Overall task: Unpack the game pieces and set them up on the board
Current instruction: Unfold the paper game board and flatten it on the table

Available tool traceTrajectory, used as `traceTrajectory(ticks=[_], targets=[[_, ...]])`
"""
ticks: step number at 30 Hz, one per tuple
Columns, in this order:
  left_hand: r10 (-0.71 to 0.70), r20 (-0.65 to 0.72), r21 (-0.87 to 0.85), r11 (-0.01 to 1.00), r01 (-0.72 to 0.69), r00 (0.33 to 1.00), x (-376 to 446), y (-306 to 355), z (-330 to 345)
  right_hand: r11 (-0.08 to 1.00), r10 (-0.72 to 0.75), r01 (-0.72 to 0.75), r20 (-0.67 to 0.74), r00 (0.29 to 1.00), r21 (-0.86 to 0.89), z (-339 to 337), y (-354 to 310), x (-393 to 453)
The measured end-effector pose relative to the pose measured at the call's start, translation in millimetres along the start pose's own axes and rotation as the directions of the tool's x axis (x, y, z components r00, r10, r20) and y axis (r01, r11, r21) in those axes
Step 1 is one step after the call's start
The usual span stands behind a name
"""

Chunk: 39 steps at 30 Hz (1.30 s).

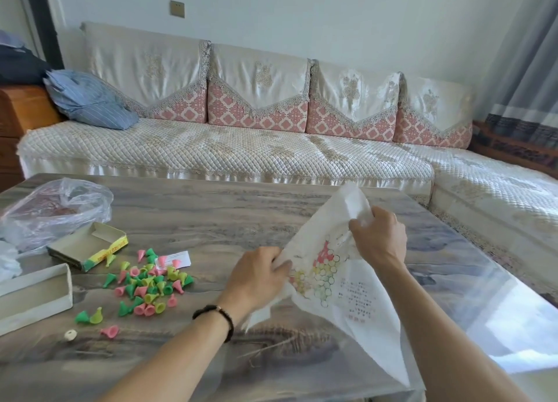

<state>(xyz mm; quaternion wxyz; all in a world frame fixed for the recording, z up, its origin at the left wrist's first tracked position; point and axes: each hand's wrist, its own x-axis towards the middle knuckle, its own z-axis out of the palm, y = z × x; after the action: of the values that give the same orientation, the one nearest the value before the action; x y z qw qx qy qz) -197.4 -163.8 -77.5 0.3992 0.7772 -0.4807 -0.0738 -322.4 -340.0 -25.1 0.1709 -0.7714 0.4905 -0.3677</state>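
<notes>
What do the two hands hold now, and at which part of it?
Both hold the folded paper game board. The left hand grips its left edge; the right hand pinches an upper fold near the top. The sheet is only partly unfolded.

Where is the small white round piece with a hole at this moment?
In the head view, the white round piece lies on the table, bottom left, beside a lone pink cone and below the pile of cones.

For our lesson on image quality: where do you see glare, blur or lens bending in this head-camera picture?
Head view: window glare whitens the table at its right corner; the sofa edge and table edge bow from the wide lens; the print on the paper sheet is too soft to read, and the heap of game pieces is slightly soft.
</notes>
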Motion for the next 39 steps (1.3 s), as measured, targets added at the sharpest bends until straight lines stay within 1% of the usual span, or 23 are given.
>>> traceTrajectory(ticks=[2, 4, 8, 11, 13, 15, 17, 18, 19, 20, 21, 22, 24, 25, 27, 29, 30, 31, 32, 33, 35, 36, 39], targets=[[-0.090, -0.059, -0.042, 0.995, 0.087, 0.994, 6, -5, -6, 1.000, 0.005, -0.004, 0.071, 0.997, -0.027, -3, 8, -3], [-0.151, -0.117, 0.003, 0.988, 0.153, 0.982, 11, -8, -6, 0.999, -0.013, 0.018, 0.109, 0.994, -0.045, -5, 16, -12], [-0.309, -0.170, 0.044, 0.946, 0.321, 0.936, 22, -9, 3, 0.967, -0.209, 0.201, -0.033, 0.977, -0.158, -12, 13, -29], [-0.446, -0.128, -0.066, 0.895, 0.441, 0.886, 29, -9, 5, 0.914, -0.403, 0.378, -0.212, 0.891, -0.147, -22, 2, -42], [-0.525, -0.083, -0.220, 0.839, 0.498, 0.847, 30, -9, 6, 0.909, -0.415, 0.405, -0.263, 0.871, -0.094, -23, 0, -56], [-0.568, 0.010, -0.445, 0.734, 0.513, 0.823, 26, -11, 11, 0.953, -0.299, 0.288, -0.128, 0.946, -0.097, -13, 6, -70], [-0.572, 0.117, -0.600, 0.610, 0.517, 0.812, 19, -14, 15, 0.983, -0.082, 0.104, 0.144, 0.986, -0.149, 3, 19, -81], [-0.558, 0.163, -0.636, 0.571, 0.519, 0.813, 15, -17, 15, 0.998, 0.023, -0.006, 0.286, 0.958, -0.063, 10, 23, -84], [-0.540, 0.195, -0.647, 0.557, 0.521, 0.819, 12, -22, 16, 0.983, 0.084, -0.145, 0.430, 0.899, 0.110, 15, 27, -84], [-0.525, 0.210, -0.645, 0.560, 0.521, 0.825, 10, -27, 16, 0.913, 0.102, -0.294, 0.540, 0.835, 0.282, 17, 28, -84], [-0.514, 0.219, -0.635, 0.570, 0.521, 0.829, 9, -32, 16, 0.837, 0.092, -0.392, 0.608, 0.789, 0.382, 18, 28, -83], [-0.499, 0.225, -0.622, 0.587, 0.518, 0.837, 9, -36, 16, 0.813, 0.044, -0.399, 0.639, 0.768, 0.424, 19, 28, -82], [-0.458, 0.228, -0.608, 0.622, 0.493, 0.859, 9, -39, 16, 0.884, -0.061, -0.251, 0.631, 0.773, 0.394, 23, 29, -74], [-0.448, 0.213, -0.595, 0.646, 0.479, 0.868, 9, -38, 16, 0.917, -0.078, -0.180, 0.603, 0.794, 0.356, 25, 29, -69], [-0.483, 0.120, -0.486, 0.734, 0.475, 0.868, 10, -36, 12, 0.932, -0.063, -0.141, 0.534, 0.843, 0.333, 26, 26, -55], [-0.447, -0.032, -0.165, 0.885, 0.436, 0.894, 10, -36, 5, 0.908, -0.075, -0.164, 0.535, 0.842, 0.385, 22, 25, -39], [-0.335, -0.072, 0.058, 0.939, 0.339, 0.939, 11, -36, 2, 0.890, -0.099, -0.185, 0.572, 0.814, 0.417, 20, 24, -31], [-0.182, -0.045, 0.266, 0.946, 0.187, 0.982, 12, -37, 0, 0.867, -0.138, -0.210, 0.624, 0.769, 0.451, 19, 24, -24], [-0.051, 0.049, 0.411, 0.911, 0.026, 0.998, 15, -36, 1, 0.837, -0.185, -0.239, 0.666, 0.723, 0.492, 20, 24, -18], [0.026, 0.174, 0.480, 0.871, -0.108, 0.984, 19, -35, 1, 0.804, -0.220, -0.273, 0.691, 0.689, 0.529, 23, 25, -10], [0.074, 0.352, 0.466, 0.850, -0.243, 0.933, 22, -35, 9, 0.749, -0.211, -0.358, 0.713, 0.669, 0.558, 35, 30, 2], [0.102, 0.367, 0.452, 0.849, -0.273, 0.925, 21, -36, 15, 0.734, -0.185, -0.391, 0.719, 0.670, 0.554, 40, 33, 8], [0.177, 0.294, 0.435, 0.850, -0.296, 0.939, 22, -45, 29, 0.758, -0.066, -0.432, 0.716, 0.695, 0.489, 54, 42, 25]])
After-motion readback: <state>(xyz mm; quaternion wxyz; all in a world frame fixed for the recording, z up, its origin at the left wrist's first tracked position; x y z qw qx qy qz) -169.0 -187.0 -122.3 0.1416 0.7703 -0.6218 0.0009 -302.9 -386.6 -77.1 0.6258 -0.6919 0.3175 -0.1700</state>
